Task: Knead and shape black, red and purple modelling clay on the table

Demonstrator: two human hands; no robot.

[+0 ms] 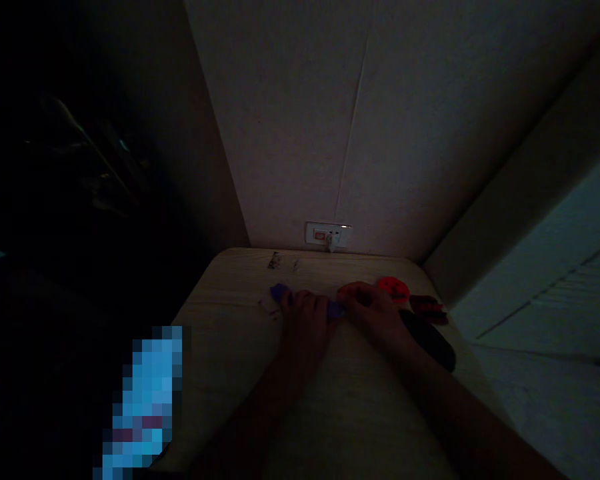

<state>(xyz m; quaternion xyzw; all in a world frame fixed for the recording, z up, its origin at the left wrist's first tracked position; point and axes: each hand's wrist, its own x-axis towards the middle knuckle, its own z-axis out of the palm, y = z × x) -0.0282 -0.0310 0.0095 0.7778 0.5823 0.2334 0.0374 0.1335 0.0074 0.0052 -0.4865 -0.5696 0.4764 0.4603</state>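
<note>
A soft-looking purple thing (336,309) lies on the wooden tabletop, its kind too dark to make out. My left hand (305,320) rests over its middle with the fingers curled down on it, so only the ends show on either side. At its right end, my right hand (373,313) has thumb and fingers brought together in a pinch, touching or gripping the purple edge. A red round piece (394,289) with dark marks lies just beyond my right hand. Beside my right wrist is a black, rounded, elongated object (430,343).
A dark red item with black strips (429,309) lies near the right edge of the small table (220,307). Dark smudges (275,261) mark its back. A wall socket (329,235) with a plug sits behind. A bright pixelated patch (143,400) is at lower left.
</note>
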